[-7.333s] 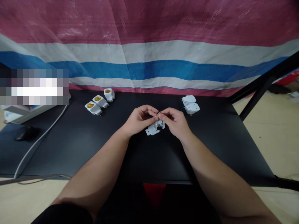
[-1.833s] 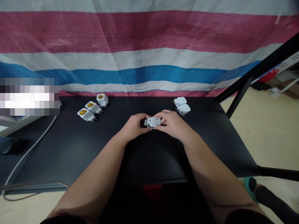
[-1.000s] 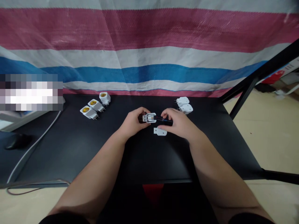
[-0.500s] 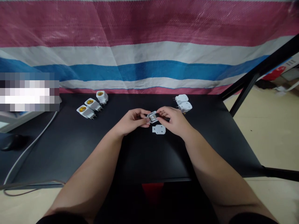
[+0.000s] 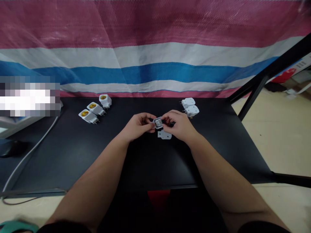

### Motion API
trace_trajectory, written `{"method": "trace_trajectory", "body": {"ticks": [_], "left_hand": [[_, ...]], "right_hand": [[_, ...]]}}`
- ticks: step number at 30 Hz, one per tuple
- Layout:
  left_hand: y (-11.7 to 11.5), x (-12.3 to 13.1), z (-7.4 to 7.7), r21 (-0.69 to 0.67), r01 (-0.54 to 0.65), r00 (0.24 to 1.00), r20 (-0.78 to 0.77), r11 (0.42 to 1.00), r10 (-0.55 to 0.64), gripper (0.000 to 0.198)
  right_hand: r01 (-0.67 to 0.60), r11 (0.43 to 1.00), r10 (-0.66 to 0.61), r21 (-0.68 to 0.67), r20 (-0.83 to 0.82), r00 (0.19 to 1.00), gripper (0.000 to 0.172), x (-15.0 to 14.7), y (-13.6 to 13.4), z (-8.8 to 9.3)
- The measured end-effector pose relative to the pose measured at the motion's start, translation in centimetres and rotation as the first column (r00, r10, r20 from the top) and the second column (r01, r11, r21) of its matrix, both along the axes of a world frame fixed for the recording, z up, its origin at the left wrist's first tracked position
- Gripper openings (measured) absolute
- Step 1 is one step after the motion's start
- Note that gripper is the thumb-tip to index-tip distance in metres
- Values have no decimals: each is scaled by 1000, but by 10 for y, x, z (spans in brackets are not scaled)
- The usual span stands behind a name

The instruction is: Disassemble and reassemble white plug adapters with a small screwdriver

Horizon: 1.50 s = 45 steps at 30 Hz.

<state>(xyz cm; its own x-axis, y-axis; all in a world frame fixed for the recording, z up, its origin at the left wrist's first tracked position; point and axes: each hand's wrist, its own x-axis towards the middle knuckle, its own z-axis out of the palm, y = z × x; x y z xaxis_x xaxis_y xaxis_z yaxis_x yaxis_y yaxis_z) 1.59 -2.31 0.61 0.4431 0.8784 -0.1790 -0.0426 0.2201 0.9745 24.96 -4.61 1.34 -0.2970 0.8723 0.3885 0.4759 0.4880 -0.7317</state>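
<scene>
My left hand (image 5: 139, 127) pinches an opened white plastic plug adapter body (image 5: 158, 122), its inner metal parts facing up. My right hand (image 5: 176, 124) is shut on a small dark screwdriver (image 5: 168, 123), whose thin shaft reaches towards the adapter. The fingers hide most of the tool. Just below the hands, a white adapter cover plate (image 5: 164, 135) lies flat on the table, its upper edge close under my right hand.
Three white lamp-socket adapters (image 5: 95, 108) with yellow centres stand at the back left of the black table (image 5: 73, 155). Two white adapter pieces (image 5: 190, 106) lie at the back right. A grey cable (image 5: 31, 155) runs along the left; a patterned tarp hangs behind.
My right hand has moved slightly down and closer to the adapter, now overlapping the cover plate's upper edge. The whole scene has shifted slightly with my head.
</scene>
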Motion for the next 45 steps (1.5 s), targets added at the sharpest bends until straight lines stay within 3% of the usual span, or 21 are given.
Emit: {"method": "trace_trajectory", "body": {"ticks": [5,11,20,30,34,41,45], "left_hand": [[-1,-1,3,-107,-15,998,53,994,21,50],[-1,-8,8,-286,86,988,146,954,-46,62],[1,-6,5,-336,53,979,202,940,17,39],[1,-1,5,-277,-51,973,202,959,110,37],[1,1,5,-243,-110,960,224,964,166,39],[-3,-1,9,-201,-56,967,233,978,103,55],[-5,0,7,-141,-52,971,223,989,83,59]], "right_hand": [[43,997,-44,62,12,999,25,-6,-2,4],[4,989,-6,148,14,1000,27,-9,-6,5],[34,969,-52,243,71,996,28,-13,-10,8],[68,967,-71,244,1,997,23,-17,-13,9],[77,990,-64,117,-115,991,12,-20,-15,8],[139,990,-133,19,-182,974,17,-25,-13,2],[168,980,-158,103,-99,982,11,-24,-16,6]]}}
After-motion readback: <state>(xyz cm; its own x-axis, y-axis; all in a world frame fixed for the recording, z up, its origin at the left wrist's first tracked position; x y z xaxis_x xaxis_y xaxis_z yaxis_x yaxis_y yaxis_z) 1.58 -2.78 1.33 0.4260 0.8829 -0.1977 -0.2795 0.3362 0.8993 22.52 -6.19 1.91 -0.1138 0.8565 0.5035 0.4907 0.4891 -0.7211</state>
